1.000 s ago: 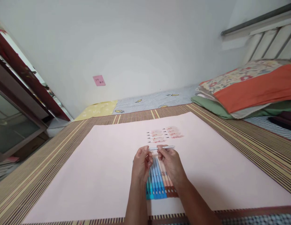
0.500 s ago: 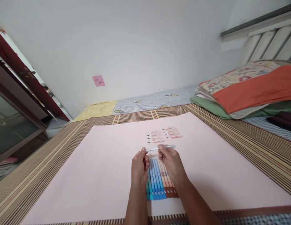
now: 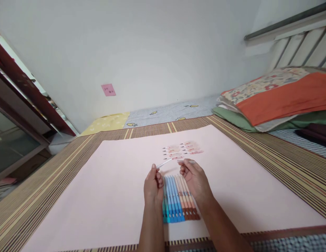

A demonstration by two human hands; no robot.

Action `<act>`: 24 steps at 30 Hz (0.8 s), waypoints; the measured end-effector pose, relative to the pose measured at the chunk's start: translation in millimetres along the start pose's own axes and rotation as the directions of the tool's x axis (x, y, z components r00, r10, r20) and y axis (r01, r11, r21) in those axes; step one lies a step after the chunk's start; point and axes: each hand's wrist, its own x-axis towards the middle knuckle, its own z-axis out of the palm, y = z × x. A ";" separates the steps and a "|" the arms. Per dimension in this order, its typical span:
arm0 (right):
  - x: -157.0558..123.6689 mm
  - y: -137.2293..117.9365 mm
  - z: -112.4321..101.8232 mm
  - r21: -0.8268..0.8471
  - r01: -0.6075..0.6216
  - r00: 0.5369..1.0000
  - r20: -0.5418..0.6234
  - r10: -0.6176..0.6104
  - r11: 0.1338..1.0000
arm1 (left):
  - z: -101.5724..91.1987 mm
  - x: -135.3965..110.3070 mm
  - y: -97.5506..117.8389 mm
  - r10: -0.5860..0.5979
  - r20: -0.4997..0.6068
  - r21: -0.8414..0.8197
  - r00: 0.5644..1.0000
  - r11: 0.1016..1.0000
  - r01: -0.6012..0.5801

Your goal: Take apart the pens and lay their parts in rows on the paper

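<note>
My left hand is closed around a thin clear pen refill that points up and to the right. My right hand pinches a clear pen barrel, a short gap away from the refill's tip. Beneath both hands a row of several pens, blue on the left and brown-orange on the right, lies side by side on a large pale pink sheet. Just beyond the hands, several small pink pen parts with dark tips lie in two columns.
The pink sheet lies on a striped woven mat on a bed. Folded bedding in orange, floral and green sits at the right. A pink sticky note is on the white wall. A dark wooden cabinet stands at the left.
The two hands held one clear pen level between them; now they have drawn apart, the left with the refill tilted up, the right with the barrel.
</note>
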 end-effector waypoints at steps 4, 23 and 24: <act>-9.3 14.5 4.4 -0.221 -0.089 0.978 0.164 0.127 0.971 | 2.8 0.1 2.5 -0.009 -0.004 -0.139 1.000 0.990 0.008; -27.5 1.6 14.1 -0.720 0.450 0.888 0.422 -0.182 0.529 | 2.4 -1.6 16.0 -0.061 0.022 -0.219 0.998 0.974 0.064; -23.8 -8.4 14.8 -0.712 0.512 0.859 0.435 -0.270 0.481 | 3.2 -1.8 15.8 -0.065 0.030 -0.199 0.997 0.977 0.070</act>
